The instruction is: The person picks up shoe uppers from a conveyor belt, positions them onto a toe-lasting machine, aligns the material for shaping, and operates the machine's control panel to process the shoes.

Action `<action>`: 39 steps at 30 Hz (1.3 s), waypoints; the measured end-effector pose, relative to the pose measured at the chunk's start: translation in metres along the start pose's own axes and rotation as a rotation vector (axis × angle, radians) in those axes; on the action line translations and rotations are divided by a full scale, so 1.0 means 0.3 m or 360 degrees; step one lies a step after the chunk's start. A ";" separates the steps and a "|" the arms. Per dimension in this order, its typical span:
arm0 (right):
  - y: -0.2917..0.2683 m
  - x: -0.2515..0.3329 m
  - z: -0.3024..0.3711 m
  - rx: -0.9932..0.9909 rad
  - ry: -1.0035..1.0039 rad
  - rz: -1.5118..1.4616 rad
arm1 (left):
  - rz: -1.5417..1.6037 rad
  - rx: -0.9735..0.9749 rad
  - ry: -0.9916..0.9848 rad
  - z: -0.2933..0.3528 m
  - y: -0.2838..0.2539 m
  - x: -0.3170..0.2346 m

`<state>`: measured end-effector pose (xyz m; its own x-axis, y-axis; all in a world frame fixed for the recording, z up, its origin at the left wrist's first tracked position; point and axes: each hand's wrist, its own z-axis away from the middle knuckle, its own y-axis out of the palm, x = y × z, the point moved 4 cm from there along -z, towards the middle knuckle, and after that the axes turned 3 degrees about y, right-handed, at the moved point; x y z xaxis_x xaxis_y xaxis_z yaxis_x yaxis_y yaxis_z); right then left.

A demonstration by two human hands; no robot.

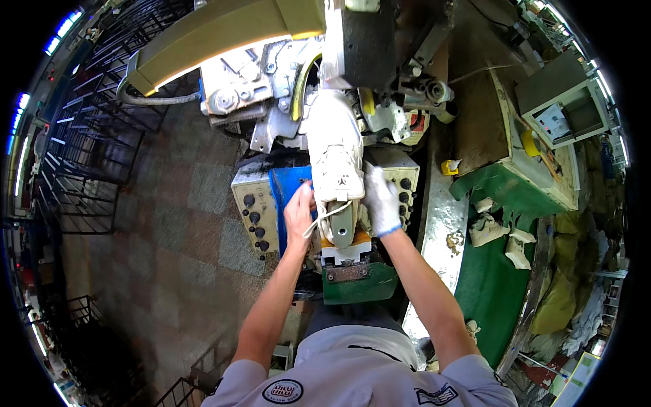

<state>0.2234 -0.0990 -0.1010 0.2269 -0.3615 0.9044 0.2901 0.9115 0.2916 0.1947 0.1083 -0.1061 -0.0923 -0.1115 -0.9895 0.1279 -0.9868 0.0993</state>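
Note:
A white shoe (337, 146) sits upside-up on a metal last (342, 227) in the shoe machine, its toe pointing away under the machine head (369, 41). Pale laces (327, 216) hang loose at its near end. My bare left hand (298, 214) is closed at the left side of the shoe, beside the laces. On the other side my right hand (382, 200), in a white knit glove, is curled against the shoe. Both hands grip the shoe from its sides near the heel; some fingertips are hidden.
Control boxes with black knobs (252, 217) flank the shoe. A lamp arm (224, 44) crosses overhead. To the right, a green conveyor (491, 292) carries several shoe uppers (519, 249) beside a green-covered bench (505, 183). Metal racks (95, 136) stand at far left.

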 end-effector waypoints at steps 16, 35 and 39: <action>-0.397 0.138 0.399 -0.0124 0.0157 -0.0126 | -0.1176 0.0229 -0.0172 0.343 -0.200 0.312; -0.286 0.297 0.502 0.0423 0.0448 -0.0328 | -0.0800 0.0302 0.0183 0.432 0.298 -0.576; -0.865 0.337 0.540 -0.0125 0.0329 -0.0120 | -0.0777 -0.0377 0.0600 0.411 0.296 -0.625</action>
<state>0.0203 -0.3403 -0.0348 0.3850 -0.4677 0.7956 0.3830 0.8653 0.3234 0.1017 0.0272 0.1013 0.1518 0.4335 -0.8883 0.3765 -0.8563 -0.3536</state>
